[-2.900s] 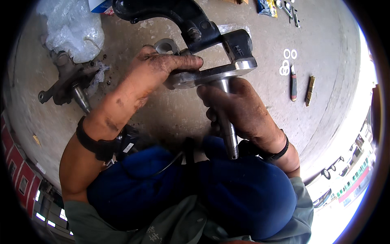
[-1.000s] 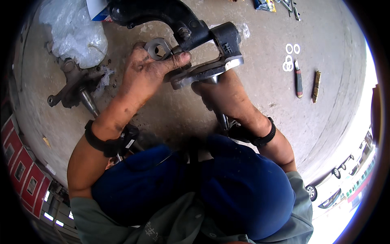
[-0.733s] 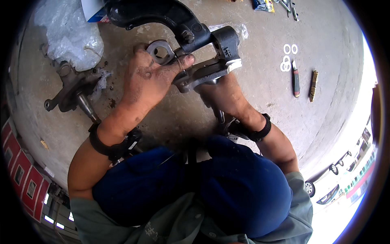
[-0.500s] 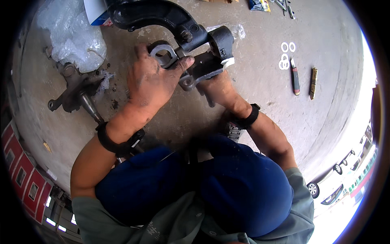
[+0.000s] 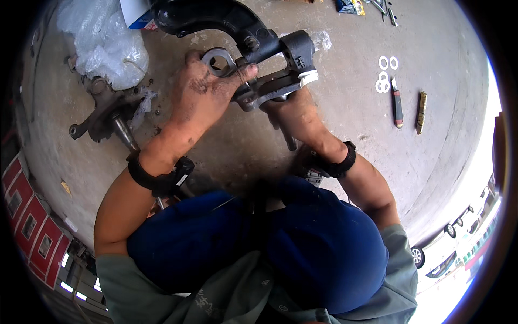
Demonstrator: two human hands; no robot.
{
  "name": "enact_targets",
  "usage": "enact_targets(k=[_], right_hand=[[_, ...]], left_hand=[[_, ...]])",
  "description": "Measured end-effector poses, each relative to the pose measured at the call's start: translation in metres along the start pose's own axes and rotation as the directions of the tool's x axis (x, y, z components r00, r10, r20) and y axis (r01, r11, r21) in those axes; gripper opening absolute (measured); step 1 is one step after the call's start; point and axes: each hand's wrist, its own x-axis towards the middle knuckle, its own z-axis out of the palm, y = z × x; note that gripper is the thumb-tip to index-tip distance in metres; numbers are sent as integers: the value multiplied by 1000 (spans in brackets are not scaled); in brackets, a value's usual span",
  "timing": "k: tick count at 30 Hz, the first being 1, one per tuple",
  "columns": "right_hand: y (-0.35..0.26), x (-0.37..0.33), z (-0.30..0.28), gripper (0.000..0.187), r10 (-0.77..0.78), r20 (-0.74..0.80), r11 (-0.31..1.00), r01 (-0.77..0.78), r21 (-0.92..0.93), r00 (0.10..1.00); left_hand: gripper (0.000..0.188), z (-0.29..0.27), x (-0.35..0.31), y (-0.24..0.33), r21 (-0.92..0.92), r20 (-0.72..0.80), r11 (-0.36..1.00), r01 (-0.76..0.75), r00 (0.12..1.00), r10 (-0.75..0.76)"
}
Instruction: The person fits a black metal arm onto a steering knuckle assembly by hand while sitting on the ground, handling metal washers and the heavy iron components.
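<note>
Up front is a black curved axle beam with a thick eye at its end. Against it sits a grey metal steering knuckle with a round eye. My left hand is wrapped over the knuckle's left side, thumb stretched across the metal beside the beam. From below on the right, my right hand grips the knuckle's underside; most of its fingers are hidden. A dark rod end shows below that hand. A white strip lies at the knuckle's right edge.
A second, dirty knuckle with a shaft lies on the floor at left, below bubble wrap. White rings, a red-and-black knife and a brownish bar lie at right. Bolts lie at the top.
The knuckle has tilted and risen slightly toward the beam, with both hands on it. The rod end below my right hand shows more. The whole view has shifted a little.
</note>
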Motion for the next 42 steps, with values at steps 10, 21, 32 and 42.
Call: enact_targets(k=[10,21,32,42], right_hand=[[-50,-17,-10,16,191,137,981,-185,-55,972],[15,21,3,17,-124,12,989,125,-73,992],[-27,-1,-12,19,104,136,994,-107,11,985],[-3,15,7,23,-96,-16,994,95,-61,995]], left_hand=[[72,-22,20,-3,-251,319,890,381,900,-295],[58,7,4,-11,42,-34,991,-124,992,125],[53,-8,23,-2,-153,199,971,181,969,-149],[81,3,11,-24,-63,-128,976,-210,971,201]])
